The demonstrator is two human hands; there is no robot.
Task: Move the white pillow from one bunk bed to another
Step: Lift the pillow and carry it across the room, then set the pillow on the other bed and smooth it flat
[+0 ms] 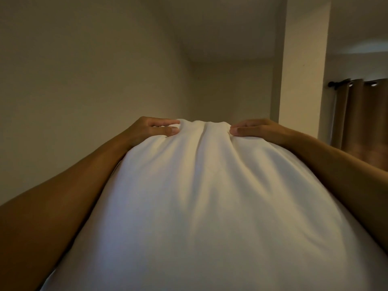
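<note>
The white pillow (205, 202) fills the lower middle of the view, held up close in front of me and stretching away toward its far end. My left hand (154, 128) pinches the far left corner, fingers curled into the fabric. My right hand (255, 129) pinches the far right corner the same way. Creases run down the cover from between the two hands. Both bare forearms lie along the pillow's sides. No bunk bed shows; the pillow hides everything below it.
A plain wall (84, 70) rises on the left and the ceiling (220, 24) is overhead. A white column (302, 70) stands right of centre. Brown curtains (363, 118) hang from a dark rod (336, 83) at the far right.
</note>
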